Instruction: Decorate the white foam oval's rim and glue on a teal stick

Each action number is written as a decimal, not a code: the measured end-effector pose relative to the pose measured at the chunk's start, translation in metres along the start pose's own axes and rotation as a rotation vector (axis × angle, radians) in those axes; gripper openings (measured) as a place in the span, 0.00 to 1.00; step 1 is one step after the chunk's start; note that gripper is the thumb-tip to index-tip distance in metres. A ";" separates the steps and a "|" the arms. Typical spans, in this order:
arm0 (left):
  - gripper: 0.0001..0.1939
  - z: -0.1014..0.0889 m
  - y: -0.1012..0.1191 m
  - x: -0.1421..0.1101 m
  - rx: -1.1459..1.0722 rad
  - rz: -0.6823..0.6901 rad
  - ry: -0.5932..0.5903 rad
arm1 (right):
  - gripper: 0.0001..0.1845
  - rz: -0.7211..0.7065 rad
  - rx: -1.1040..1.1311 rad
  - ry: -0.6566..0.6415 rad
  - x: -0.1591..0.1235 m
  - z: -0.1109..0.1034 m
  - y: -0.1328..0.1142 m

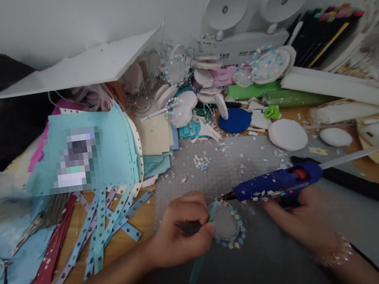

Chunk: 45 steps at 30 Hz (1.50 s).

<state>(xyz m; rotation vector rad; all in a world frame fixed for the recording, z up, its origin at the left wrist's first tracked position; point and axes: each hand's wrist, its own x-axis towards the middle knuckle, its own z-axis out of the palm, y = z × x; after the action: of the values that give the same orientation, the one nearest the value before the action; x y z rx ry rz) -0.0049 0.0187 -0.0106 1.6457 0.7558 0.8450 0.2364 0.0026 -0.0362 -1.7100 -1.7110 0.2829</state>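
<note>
My left hand [182,229] pinches a thin teal stick-like tool [198,269], whose upper end reaches the rim of a small wreath [239,229]. Tiny blue and cream paper flowers line that wreath; whether my fingers also touch it I cannot tell. In my right hand [302,218] is a blue hot glue gun [268,184], its dark nozzle pointing left at the wreath's top edge. A glue stick [350,157] projects from the gun's back, and flower bits cling to its body. Loose paper flowers [202,162] lie in a small pile beyond my left hand.
A grey cutting mat [268,262] covers the table's middle. Punched paper strips [97,233] and a phone [76,157] on teal paper are at left. Behind are flower-trimmed discs [267,69], a blue disc [234,120] and a white lamp [226,9]. A black rod [351,181] lies right.
</note>
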 end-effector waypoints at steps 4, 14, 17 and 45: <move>0.16 0.001 -0.001 0.000 0.010 -0.005 0.000 | 0.12 -0.010 -0.018 0.019 0.001 0.000 0.000; 0.16 0.000 0.001 -0.001 0.002 -0.025 -0.011 | 0.15 -0.046 -0.041 0.004 0.000 -0.001 0.001; 0.16 0.000 0.002 0.000 0.002 -0.010 -0.001 | 0.14 -0.043 -0.083 0.023 0.000 0.000 0.001; 0.18 0.001 -0.001 -0.004 0.012 0.019 0.067 | 0.18 0.040 -0.331 0.036 0.003 -0.023 0.045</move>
<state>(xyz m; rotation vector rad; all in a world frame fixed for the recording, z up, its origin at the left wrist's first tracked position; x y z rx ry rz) -0.0061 0.0149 -0.0123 1.6445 0.7946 0.9145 0.2867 0.0028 -0.0454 -1.9725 -1.7734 -0.0170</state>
